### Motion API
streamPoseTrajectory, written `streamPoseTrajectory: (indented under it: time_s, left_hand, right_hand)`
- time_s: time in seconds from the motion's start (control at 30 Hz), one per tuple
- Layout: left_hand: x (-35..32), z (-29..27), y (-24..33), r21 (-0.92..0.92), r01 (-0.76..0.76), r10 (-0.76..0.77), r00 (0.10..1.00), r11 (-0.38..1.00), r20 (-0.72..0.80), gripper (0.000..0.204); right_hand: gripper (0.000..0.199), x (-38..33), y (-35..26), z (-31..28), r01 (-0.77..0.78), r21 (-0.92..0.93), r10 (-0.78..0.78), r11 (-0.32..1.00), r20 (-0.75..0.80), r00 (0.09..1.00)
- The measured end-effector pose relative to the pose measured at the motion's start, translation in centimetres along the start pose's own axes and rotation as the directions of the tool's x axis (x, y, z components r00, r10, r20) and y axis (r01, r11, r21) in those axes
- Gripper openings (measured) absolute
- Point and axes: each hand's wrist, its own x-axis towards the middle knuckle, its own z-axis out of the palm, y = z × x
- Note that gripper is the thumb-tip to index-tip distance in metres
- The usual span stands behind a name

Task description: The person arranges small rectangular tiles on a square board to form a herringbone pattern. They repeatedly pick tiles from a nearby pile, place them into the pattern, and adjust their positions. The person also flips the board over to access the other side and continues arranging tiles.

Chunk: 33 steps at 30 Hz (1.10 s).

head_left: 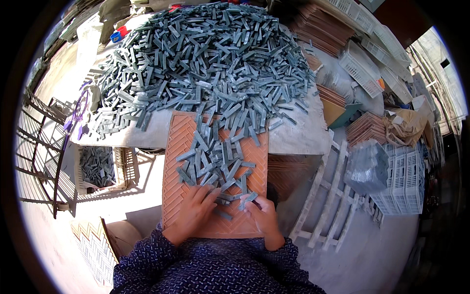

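An orange board (219, 227) with raised herringbone slots lies in front of me, its near end at my lap. Loose grey-green stone strips (208, 161) are scattered over its middle and far part. Between the thumb and fingers of my right hand (264, 215) is a small stone strip (251, 197), above the board's near right side. My left hand (196, 210) rests over the near left side, fingers stretched forward and touching the closest strips. Its fingertips are partly hidden among them. One strip (223, 214) lies on the board between my hands.
Behind the board, a large heap of stone strips (205, 59) covers a pale table (298, 139). A crate (120, 166) with more strips stands lower left, beside a metal rack (56, 171). On the right are a white slatted frame (325, 201), stacked orange boards (366, 128) and plastic crates (404, 179).
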Motion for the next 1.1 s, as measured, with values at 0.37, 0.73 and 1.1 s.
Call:
streamPoseTrajectory:
  time_s: [0.37,0.73,1.1]
  left_hand:
    - [-0.6,1.5,-0.7,0.066,-0.046,0.043,0.998,0.997,0.048,0.03]
    - [-2.9,-0.2,-0.6,0.066,0.102,-0.098,0.994,0.993,-0.055,0.03]
    - [-5.9,-0.3,-1.5,0.058,0.211,-0.211,0.977,0.976,-0.004,0.027]
  right_hand:
    - [0.026,-2.1,0.6,-2.8,-0.113,0.423,0.125,0.899,-0.001,0.992]
    - [0.031,-3.8,0.1,-2.5,0.344,-0.754,-0.469,0.56,0.054,0.881]
    - [0.031,-3.9,0.9,-2.8,0.361,-0.724,-0.404,0.587,0.125,0.906]
